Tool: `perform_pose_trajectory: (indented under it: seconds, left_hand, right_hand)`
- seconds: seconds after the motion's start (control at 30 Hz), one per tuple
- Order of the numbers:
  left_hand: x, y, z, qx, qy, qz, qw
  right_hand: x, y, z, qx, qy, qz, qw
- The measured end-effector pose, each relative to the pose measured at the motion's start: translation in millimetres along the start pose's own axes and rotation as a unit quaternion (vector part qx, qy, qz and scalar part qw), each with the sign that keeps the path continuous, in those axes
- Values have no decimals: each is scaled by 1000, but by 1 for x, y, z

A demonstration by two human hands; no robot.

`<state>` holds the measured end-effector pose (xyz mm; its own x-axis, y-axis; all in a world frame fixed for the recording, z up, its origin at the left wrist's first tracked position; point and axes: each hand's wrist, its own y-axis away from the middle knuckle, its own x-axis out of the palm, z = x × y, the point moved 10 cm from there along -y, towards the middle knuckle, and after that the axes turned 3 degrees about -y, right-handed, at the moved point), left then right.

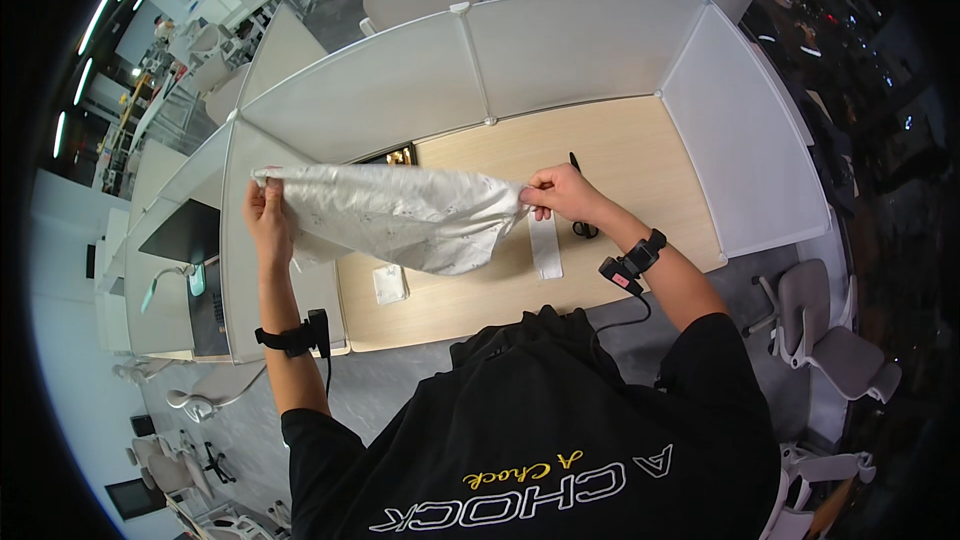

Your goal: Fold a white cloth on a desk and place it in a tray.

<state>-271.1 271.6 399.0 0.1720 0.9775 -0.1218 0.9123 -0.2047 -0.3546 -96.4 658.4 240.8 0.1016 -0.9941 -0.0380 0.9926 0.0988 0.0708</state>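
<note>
A white cloth [405,210] with a faint grey print hangs stretched between my two hands above the desk. My left hand [268,221] pinches its left corner, and my right hand [559,191] grips the gathered right end. Its lower edge sags in loose folds. On the desktop under the right hand lies a narrow white strip [546,247], its upper end partly hidden. Beside the strip is a pair of black-handled scissors [585,229], partly covered by my right wrist. A small folded white cloth [389,284] lies below the hanging one.
The light wood desk [630,142] is enclosed by pale partition panels [577,49] at the back and sides. A dark-framed object [401,155] sits by the back panel, partly covered by the cloth. An office chair [832,337] stands to the right. Each wrist wears a strapped device with a cable.
</note>
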Motion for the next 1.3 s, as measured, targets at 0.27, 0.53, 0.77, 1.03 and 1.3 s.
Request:
perform_pose_trajectory:
  seconds: [0.27,0.53,0.77,1.03,1.3]
  left_hand:
    - [-14,0,4,29,-73,11,997]
    - [93,25,-27,45,-241,213,946]
    - [170,50,-82,146,-231,254,928]
    - [161,67,-15,32,-40,227,972]
    - [142,80,89,-95,-124,276,948]
  right_hand:
    - [-17,8,-1,-24,122,-35,992]
    - [5,-10,34,-75,316,-46,945]
    - [104,-36,156,-267,173,9,948]
    - [96,-42,185,-281,157,4,947]
    - [11,-38,185,-239,137,-93,957]
